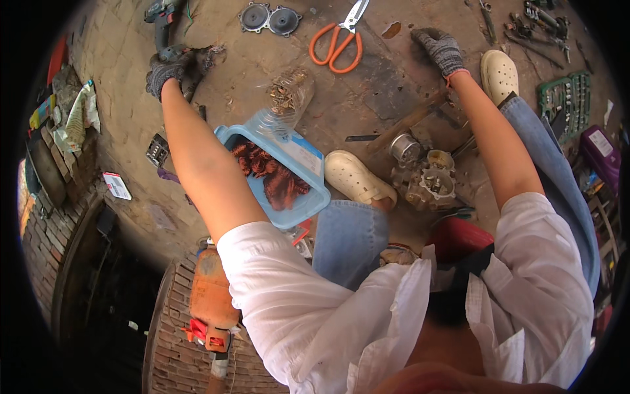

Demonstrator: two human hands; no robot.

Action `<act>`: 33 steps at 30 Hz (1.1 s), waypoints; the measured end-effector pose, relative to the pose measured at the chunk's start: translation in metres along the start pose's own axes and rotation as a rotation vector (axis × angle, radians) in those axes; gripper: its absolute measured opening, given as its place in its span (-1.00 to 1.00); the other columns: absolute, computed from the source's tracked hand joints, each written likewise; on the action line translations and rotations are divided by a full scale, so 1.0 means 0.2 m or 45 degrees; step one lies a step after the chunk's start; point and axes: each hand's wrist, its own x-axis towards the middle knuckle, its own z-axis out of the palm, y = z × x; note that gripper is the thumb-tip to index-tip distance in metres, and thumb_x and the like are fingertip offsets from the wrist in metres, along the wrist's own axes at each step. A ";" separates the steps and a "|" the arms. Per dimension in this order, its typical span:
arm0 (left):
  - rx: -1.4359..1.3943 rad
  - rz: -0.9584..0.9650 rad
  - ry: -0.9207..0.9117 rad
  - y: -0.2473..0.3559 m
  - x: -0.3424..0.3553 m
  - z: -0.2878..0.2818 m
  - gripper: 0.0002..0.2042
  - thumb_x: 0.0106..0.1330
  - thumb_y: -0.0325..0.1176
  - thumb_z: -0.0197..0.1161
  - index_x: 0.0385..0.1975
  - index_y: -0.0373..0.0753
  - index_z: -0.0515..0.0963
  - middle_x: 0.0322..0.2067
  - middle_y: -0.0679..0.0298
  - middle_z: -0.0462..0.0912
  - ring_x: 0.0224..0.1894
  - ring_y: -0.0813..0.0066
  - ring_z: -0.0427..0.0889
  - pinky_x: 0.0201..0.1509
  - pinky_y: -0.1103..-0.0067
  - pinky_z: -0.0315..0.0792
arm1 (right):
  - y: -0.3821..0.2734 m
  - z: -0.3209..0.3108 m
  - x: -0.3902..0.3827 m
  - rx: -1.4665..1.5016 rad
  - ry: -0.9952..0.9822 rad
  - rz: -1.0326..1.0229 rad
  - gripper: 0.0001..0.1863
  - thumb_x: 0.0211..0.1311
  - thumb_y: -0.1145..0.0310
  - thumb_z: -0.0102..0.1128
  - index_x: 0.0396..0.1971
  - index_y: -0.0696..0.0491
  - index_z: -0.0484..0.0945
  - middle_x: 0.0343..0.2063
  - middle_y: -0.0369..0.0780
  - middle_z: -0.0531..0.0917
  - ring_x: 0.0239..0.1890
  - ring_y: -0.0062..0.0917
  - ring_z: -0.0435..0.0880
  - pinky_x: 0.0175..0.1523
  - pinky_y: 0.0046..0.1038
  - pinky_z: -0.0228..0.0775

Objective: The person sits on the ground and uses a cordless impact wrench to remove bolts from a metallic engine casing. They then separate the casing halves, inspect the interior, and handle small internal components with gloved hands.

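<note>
My left hand (167, 72), in a grey glove, is closed at the upper left by the base of a cordless drill (161, 26), among dark items; I cannot make out what it grips. My right hand (438, 49), also gloved, has curled fingers low over the ground, their tips and anything under them hidden. To its left lie orange-handled scissors (344, 56) and two round metal covers (282, 20). Below sit a clear bottle of small parts (285, 92) and a blue tub (308, 197) with reddish-brown pieces. A metal engine assembly (430, 184) lies beneath my right forearm.
My two cream clogs (354, 171) are on the stone floor. A green socket set (561, 105), assorted tools (538, 26) and a purple container (600, 154) line the right side. At left are brick edges (42, 243), a dark opening (105, 295) and an orange tank (210, 289).
</note>
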 end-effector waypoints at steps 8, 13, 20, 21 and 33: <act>0.058 -0.113 0.189 0.26 -0.04 -0.07 0.15 -0.44 0.36 0.33 0.24 -0.17 0.10 0.21 -0.04 0.14 0.24 0.09 0.18 0.23 0.31 0.18 | -0.01 0.01 -0.01 -0.317 0.161 -0.135 -0.54 0.07 -0.04 0.12 -0.24 0.06 0.58 -0.35 -0.16 0.65 -0.27 -0.37 0.61 -0.10 -0.44 0.39; -0.281 -0.355 0.093 0.29 -0.08 0.04 0.16 -0.43 0.35 0.35 0.21 -0.30 0.14 0.22 0.03 0.15 0.24 0.14 0.20 0.21 0.33 0.20 | 0.05 0.02 0.03 -0.507 0.198 -0.251 -0.51 0.08 -0.08 0.07 -0.21 0.03 0.57 -0.26 -0.11 0.62 -0.17 -0.24 0.57 -0.03 -0.37 0.34; -0.393 -0.230 -0.545 0.18 0.01 0.12 -0.11 -0.33 0.19 0.38 0.03 -0.30 0.38 -0.03 0.05 0.48 -0.10 0.22 0.54 -0.02 0.32 0.40 | -0.03 0.01 -0.05 -0.106 0.085 -0.116 -0.58 0.04 0.03 0.19 -0.27 0.09 0.57 -0.43 -0.21 0.65 -0.35 -0.49 0.60 -0.15 -0.48 0.39; -0.394 -0.225 -0.573 0.18 -0.02 0.12 -0.11 -0.33 0.19 0.38 0.03 -0.31 0.39 -0.03 0.05 0.49 -0.10 0.22 0.55 -0.02 0.33 0.40 | -0.04 0.01 -0.05 -0.125 0.107 -0.115 -0.58 0.04 0.04 0.19 -0.27 0.10 0.57 -0.43 -0.21 0.65 -0.35 -0.49 0.60 -0.15 -0.48 0.39; -0.395 -0.250 -0.571 0.34 -0.32 0.28 -0.18 -0.33 0.16 0.39 -0.07 -0.32 0.47 -0.11 0.05 0.53 -0.16 0.22 0.55 -0.07 0.33 0.40 | 0.09 0.05 0.03 -0.349 0.194 -0.254 -0.35 -0.03 -0.21 0.09 -0.18 0.10 0.54 -0.26 -0.03 0.61 -0.14 -0.18 0.56 -0.02 -0.32 0.35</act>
